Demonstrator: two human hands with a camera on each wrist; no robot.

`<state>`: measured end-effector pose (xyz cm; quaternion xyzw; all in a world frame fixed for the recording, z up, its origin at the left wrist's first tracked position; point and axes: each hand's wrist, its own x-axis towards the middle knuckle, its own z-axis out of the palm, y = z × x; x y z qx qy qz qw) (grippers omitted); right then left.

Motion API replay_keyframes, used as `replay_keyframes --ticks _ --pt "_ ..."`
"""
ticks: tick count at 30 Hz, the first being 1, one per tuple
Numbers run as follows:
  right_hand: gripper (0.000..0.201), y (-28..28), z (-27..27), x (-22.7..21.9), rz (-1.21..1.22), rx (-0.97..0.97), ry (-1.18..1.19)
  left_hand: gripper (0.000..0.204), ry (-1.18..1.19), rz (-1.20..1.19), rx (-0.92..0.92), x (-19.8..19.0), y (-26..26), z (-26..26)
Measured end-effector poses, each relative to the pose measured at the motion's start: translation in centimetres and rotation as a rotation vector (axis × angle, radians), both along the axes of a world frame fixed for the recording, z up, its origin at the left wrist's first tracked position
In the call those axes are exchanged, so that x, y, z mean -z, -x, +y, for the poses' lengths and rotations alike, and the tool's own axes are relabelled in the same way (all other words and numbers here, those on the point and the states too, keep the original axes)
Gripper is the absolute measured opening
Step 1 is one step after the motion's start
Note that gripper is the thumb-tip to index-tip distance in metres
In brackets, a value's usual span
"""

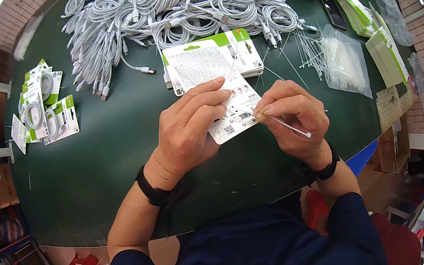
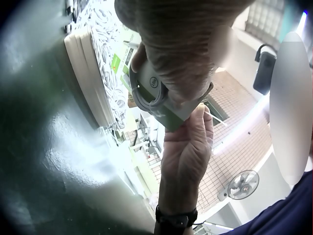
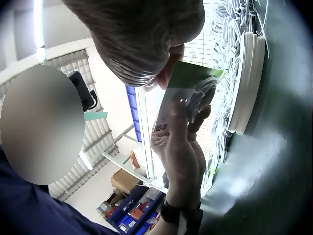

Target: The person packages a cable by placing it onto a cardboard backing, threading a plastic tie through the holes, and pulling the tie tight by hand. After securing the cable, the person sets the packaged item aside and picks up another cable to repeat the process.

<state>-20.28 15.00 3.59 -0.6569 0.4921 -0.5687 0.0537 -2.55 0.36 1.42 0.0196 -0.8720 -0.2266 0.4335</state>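
My left hand point(image 1: 192, 127) grips a white and green packaging card point(image 1: 235, 111) held above the green table point(image 1: 98, 150), printed back facing up. A coiled white cable point(image 2: 149, 100) sits against the card's underside, seen in the left wrist view. My right hand point(image 1: 289, 114) pinches a thin white cable tie point(image 1: 289, 127) at the card's right edge, its tail pointing toward my right wrist. In the right wrist view the card point(image 3: 188, 93) and the coil point(image 3: 205, 90) show between both hands.
A stack of printed cards point(image 1: 211, 57) lies just beyond my hands. A large heap of coiled white cables point(image 1: 175, 5) fills the far table. Loose cable ties and a clear bag point(image 1: 344, 59) lie right; finished packs point(image 1: 44, 106) lie left; flat cards point(image 1: 382, 50) stack far right.
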Motion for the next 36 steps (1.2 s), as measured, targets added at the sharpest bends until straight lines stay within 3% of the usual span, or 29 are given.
replay_keyframes --ticks 9,12,15,22,26,32,34,36 --pt "0.025 -0.2 -0.3 -0.1 -0.054 -0.016 -0.079 0.032 0.021 -0.008 0.003 -0.4 -0.1 0.4" --pt "0.018 0.3 -0.4 -0.6 -0.099 -0.053 -0.214 0.027 0.054 0.014 -0.026 -0.6 0.1 0.8" --pt "0.015 1.5 0.1 -1.8 -0.224 -0.156 -0.436 0.029 0.12 -0.022 -0.006 -1.4 -0.3 1.6" --pt "0.016 3.4 0.7 -3.8 -0.303 -0.428 -0.554 0.022 0.184 -0.073 -0.027 -5.2 -1.3 4.8" --pt "0.012 3.8 0.7 -3.4 -0.473 -0.56 -0.652 0.024 0.157 -0.079 -0.002 -6.1 -1.3 5.3" --pt "0.01 3.7 0.1 -1.1 -0.771 -0.68 -0.626 0.017 -0.251 -0.063 0.154 -4.6 -0.5 5.8" --pt "0.013 3.5 0.0 -0.1 -0.81 -0.631 -0.513 0.015 -0.325 -0.075 0.13 -4.5 -0.6 5.7" --pt "0.016 3.5 0.4 -0.5 -1.022 -0.514 -0.57 0.01 -0.535 -0.027 0.09 -4.1 -0.5 5.4"
